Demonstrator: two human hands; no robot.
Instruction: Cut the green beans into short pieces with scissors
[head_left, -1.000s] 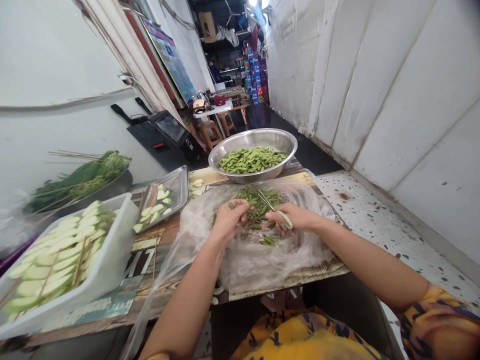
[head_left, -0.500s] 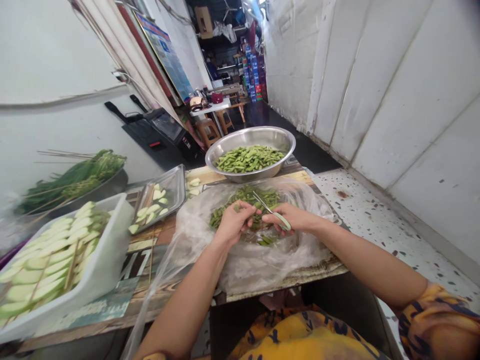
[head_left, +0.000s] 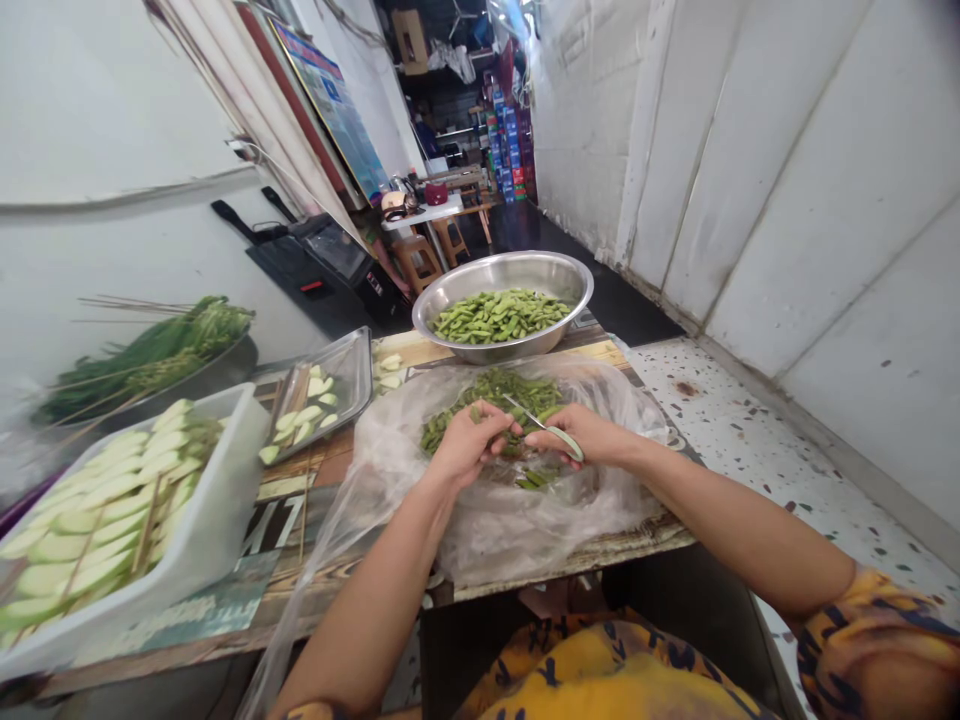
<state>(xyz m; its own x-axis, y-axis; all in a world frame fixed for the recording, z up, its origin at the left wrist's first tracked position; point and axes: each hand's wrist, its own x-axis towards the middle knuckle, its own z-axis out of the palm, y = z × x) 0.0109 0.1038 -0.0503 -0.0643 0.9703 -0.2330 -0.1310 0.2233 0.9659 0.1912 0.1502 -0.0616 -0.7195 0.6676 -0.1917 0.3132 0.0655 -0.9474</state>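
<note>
My right hand [head_left: 574, 432] is closed on a pair of scissors [head_left: 559, 437] with pale green handles, the blades pointing up and left. My left hand [head_left: 472, 438] is closed in a pinch on a green edamame pod [head_left: 476, 413], just left of the scissors. Beneath both hands, a clear plastic bag [head_left: 405, 440] lies spread on the table with a heap of edamame pods [head_left: 499, 388] on it. A few separate pods [head_left: 534, 479] rest on the plastic nearer to me. Beyond the bag stands a wide steel bowl [head_left: 502, 353] part filled with pods.
At the left, a white plastic tub [head_left: 217, 500] holds skewered pale green slices. Behind it sit a metal tray [head_left: 364, 375] with more slices and sticks, and a dark bowl of leafy greens [head_left: 150, 350]. A white wall [head_left: 787, 200] runs along the right.
The scissor blades look closer together now than before. Both hands stay in almost the same place, and the view has shifted very slightly.
</note>
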